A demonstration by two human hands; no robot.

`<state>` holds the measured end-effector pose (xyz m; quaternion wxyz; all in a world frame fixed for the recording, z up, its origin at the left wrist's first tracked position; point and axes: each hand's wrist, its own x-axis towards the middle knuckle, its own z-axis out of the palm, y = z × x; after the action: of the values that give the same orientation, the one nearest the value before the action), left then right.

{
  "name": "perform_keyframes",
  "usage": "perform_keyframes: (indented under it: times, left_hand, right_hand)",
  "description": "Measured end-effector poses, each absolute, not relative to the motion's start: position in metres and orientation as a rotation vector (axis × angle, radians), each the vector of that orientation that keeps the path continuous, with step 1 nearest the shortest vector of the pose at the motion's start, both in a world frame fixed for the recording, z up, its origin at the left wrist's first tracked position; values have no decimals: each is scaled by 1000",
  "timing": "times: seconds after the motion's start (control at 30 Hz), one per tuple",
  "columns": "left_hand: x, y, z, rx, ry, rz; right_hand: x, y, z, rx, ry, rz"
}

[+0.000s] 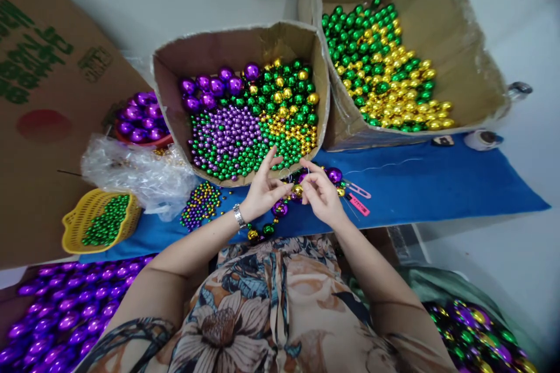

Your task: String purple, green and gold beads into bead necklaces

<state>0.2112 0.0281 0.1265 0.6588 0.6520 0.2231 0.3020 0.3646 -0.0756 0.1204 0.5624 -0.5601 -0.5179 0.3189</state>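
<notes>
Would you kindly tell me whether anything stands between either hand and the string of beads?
Nothing visible does: the left hand and right hand are right by the string of beads. The box stands beyond, not between.

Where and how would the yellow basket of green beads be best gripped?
Probably by the near rim of the yellow basket, with the left hand coming from the wearer's side. The thin rim rings the green beads and gives a pinchable edge, while the clear plastic bag crowds the far side.
</notes>
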Motion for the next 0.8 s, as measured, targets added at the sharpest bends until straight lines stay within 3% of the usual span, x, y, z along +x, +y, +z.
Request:
perform_keyframes:
  times: [0.37,0.8]
  left_hand:
    - [213,24,127,1629,362,825]
    - [207,28,139,1507,396,712]
  right_hand:
    - [369,-64,124,-1335,-1311,1089]
    - [385,-64,127,-1598,-1464,509]
